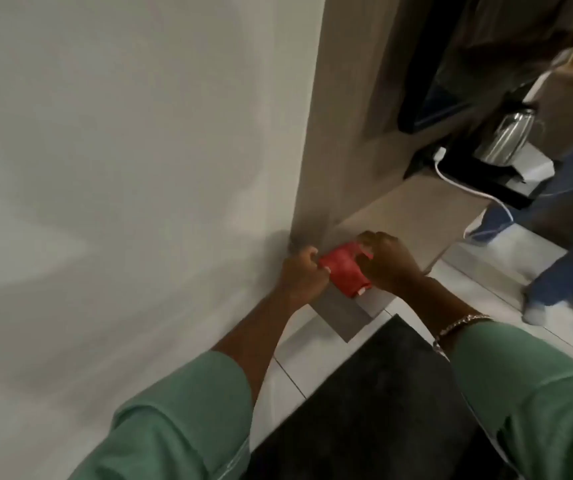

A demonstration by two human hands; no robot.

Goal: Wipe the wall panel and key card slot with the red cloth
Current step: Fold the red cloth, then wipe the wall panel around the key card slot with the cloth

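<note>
Beside a plain white wall (112, 140), a person in green sleeves holds a bunched red cloth (342, 271) between both hands: the left hand (300, 273) fisted on one end, the right hand (390, 259) with its grip pinching the other, above a dark floor mat (375, 403).

A plain red cloth (344, 273), bunched, carries a small white tag at its lower end. Both long sleeves (188, 420) are plain pale green. The broad wall (122, 168) is off-white, the tall wooden panel (347, 133) beige. A black floor mat (375, 403) lies on white floor tiles (285, 375) with thin dark joints.
</note>
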